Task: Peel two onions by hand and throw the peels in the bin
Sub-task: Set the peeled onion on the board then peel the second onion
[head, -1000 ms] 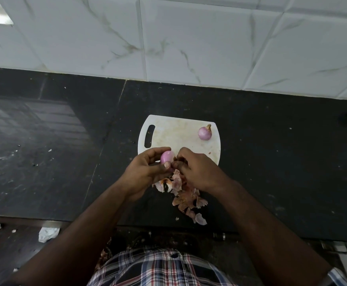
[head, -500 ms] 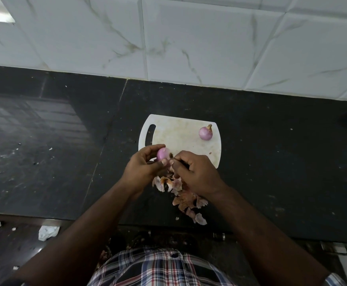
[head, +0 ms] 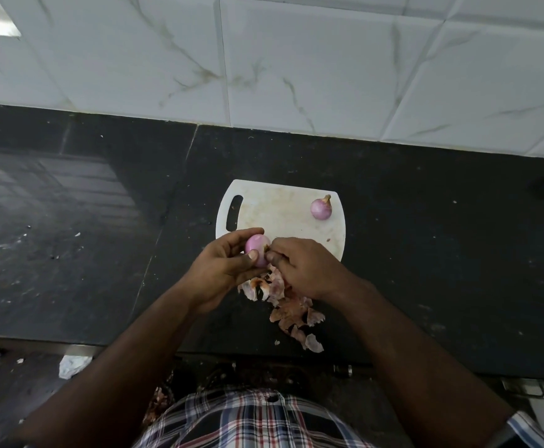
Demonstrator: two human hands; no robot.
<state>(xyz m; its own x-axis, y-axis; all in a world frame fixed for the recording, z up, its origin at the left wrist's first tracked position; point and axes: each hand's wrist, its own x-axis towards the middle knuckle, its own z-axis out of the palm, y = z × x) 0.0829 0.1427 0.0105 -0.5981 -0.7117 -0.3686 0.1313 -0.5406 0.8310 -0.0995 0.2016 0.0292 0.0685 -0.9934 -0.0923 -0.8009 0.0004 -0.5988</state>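
The fingers [head: 257,255] of the left hand [head: 228,270] curl round the onion in hand [head: 257,253], thumb across its near face, so it is held firmly just above the near edge of the cutting board [head: 280,218]. The right hand [head: 303,266] meets it from the right, its fingers bunched and pinching at the brownish end of that onion, apparently on a scrap of skin, though the scrap itself is too small to make out. The onion lies directly left of those pinching fingers, touching them; its long axis seems to run roughly left to right, the rough end pointing at the right hand. A pull to the right and toward the body looks like the stripping move.

Below the hands a pile of peels [head: 286,305] lies on the dark table [head: 425,253]. Farther off, the second onion [head: 321,209] sits on the board's far right corner, already looking bare, its stalk pointing up and away. No bin is in view.
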